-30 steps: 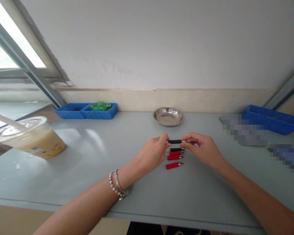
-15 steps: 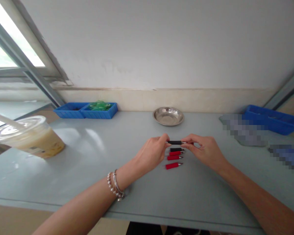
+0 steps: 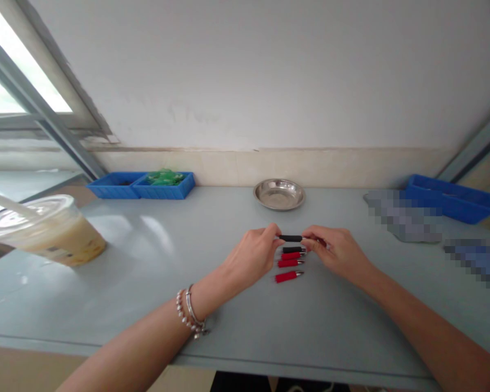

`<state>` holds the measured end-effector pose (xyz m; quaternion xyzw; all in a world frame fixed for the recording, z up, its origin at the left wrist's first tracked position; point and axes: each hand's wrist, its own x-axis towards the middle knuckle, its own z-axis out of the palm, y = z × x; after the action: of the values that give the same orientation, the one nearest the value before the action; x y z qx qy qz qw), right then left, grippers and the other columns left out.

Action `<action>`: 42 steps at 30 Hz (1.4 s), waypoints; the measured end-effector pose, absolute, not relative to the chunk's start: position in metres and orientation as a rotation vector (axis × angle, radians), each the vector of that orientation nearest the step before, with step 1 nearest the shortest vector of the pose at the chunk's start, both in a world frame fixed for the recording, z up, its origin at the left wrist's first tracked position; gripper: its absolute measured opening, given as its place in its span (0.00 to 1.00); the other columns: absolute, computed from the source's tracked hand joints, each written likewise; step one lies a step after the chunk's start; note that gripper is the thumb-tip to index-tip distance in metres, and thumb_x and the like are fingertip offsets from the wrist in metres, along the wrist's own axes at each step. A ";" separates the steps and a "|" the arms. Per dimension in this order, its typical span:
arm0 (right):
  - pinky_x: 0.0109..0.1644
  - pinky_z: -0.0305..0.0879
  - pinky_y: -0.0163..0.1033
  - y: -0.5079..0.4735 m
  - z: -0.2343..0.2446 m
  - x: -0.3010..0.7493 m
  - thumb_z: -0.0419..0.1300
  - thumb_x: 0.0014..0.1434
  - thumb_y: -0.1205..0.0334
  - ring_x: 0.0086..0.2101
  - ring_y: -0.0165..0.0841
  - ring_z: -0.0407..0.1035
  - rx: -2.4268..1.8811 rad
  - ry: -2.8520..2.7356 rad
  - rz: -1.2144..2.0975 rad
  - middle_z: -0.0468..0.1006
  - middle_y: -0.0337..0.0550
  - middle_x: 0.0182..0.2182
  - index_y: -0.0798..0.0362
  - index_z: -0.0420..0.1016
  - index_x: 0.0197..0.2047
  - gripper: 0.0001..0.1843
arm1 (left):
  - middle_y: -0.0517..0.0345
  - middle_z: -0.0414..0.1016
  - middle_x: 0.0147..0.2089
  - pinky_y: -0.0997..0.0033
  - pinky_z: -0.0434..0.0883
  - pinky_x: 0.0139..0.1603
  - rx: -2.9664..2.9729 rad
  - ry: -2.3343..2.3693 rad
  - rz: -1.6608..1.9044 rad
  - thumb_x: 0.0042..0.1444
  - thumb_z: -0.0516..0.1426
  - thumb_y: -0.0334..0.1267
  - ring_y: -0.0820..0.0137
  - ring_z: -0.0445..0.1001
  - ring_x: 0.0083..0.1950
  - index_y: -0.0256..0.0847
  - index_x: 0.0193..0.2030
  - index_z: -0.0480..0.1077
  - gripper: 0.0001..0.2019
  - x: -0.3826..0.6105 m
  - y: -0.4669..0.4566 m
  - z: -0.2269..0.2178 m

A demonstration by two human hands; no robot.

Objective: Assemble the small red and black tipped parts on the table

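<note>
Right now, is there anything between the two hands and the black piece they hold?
Nothing visible. The left hand and the right hand pinch the black piece directly at its two ends. The other pieces lie on the table below it.

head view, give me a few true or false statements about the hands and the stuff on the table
1. Both hands hold one black pen piece between them. True: the left hand pinches one end, the right hand the other.
2. Four red pen pieces lie on the table. False: three red pieces lie in a row, with one more black piece above them.
3. The metal dish sits behind the hands, near the wall. True.
4. The drink cup stands at the right edge. False: it is at the left edge.
5. A bracelet is on the right wrist. False: it is on the left wrist.
</note>
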<state>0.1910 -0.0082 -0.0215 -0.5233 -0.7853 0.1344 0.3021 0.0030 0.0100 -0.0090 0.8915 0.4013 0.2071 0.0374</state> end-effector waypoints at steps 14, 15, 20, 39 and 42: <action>0.31 0.53 0.29 -0.003 -0.026 0.194 0.49 0.56 0.55 0.25 0.23 0.60 -1.420 -2.094 0.356 0.69 0.40 0.24 0.56 0.72 0.29 0.16 | 0.58 0.68 0.27 0.77 0.63 0.28 2.738 1.272 0.538 0.58 0.43 0.38 0.77 0.66 0.26 0.35 0.40 0.61 0.10 0.003 0.012 -0.010; 0.31 0.54 0.29 -0.003 -0.026 0.194 0.49 0.55 0.55 0.26 0.24 0.60 -1.416 -2.079 0.358 0.70 0.40 0.25 0.56 0.72 0.30 0.15 | 0.58 0.68 0.27 0.77 0.63 0.28 2.729 1.270 0.531 0.58 0.43 0.38 0.77 0.66 0.26 0.35 0.40 0.61 0.11 0.004 0.013 -0.011; 0.35 0.57 0.31 -0.001 -0.027 0.195 0.50 0.55 0.56 0.29 0.25 0.61 -1.359 -2.063 0.335 0.72 0.41 0.28 0.54 0.73 0.35 0.14 | 0.57 0.68 0.28 0.77 0.64 0.30 2.705 1.267 0.473 0.58 0.43 0.39 0.77 0.67 0.27 0.35 0.42 0.61 0.12 0.005 0.014 -0.012; 0.40 0.57 0.32 0.009 -0.037 0.199 0.49 0.55 0.64 0.34 0.26 0.62 -1.641 -2.158 0.438 0.68 0.43 0.32 0.53 0.73 0.39 0.13 | 0.58 0.66 0.35 0.76 0.57 0.24 2.991 0.903 0.001 0.46 0.54 0.40 0.76 0.65 0.27 0.40 0.36 0.65 0.10 0.000 -0.003 0.003; 0.41 0.57 0.32 0.010 -0.039 0.199 0.48 0.56 0.64 0.34 0.26 0.63 -1.614 -2.161 0.431 0.68 0.43 0.33 0.53 0.73 0.39 0.14 | 0.57 0.66 0.35 0.76 0.58 0.24 3.009 0.926 0.000 0.48 0.52 0.39 0.75 0.66 0.28 0.40 0.36 0.64 0.09 0.001 -0.003 0.001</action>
<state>0.1990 0.0095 -0.0394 -0.5786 -0.7745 0.1544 0.2038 0.0008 -0.0029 0.0007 0.9558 0.2941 0.0001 -0.0035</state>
